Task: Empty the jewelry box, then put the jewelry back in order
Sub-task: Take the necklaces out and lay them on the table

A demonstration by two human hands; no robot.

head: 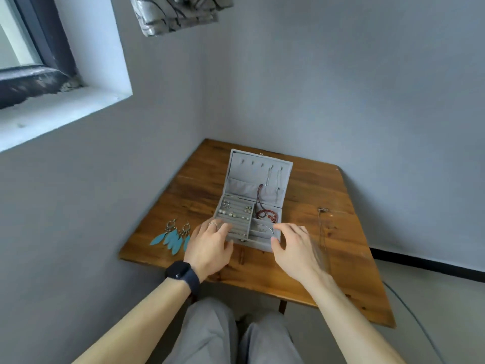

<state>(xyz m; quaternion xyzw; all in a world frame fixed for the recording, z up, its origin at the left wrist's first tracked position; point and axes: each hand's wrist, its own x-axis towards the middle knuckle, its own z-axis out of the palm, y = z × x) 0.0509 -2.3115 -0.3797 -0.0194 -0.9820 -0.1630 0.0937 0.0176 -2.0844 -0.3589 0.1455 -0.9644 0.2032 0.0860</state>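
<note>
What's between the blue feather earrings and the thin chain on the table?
In the head view, the open grey jewelry box sits between the feather earrings and the chain, with the left hand and right hand at its front.

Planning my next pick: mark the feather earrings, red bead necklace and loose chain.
feather earrings (pixel 172 237): head view, blue feathers.
red bead necklace (pixel 271 217): head view, coiled beads.
loose chain (pixel 323 210): head view, far end.
</note>
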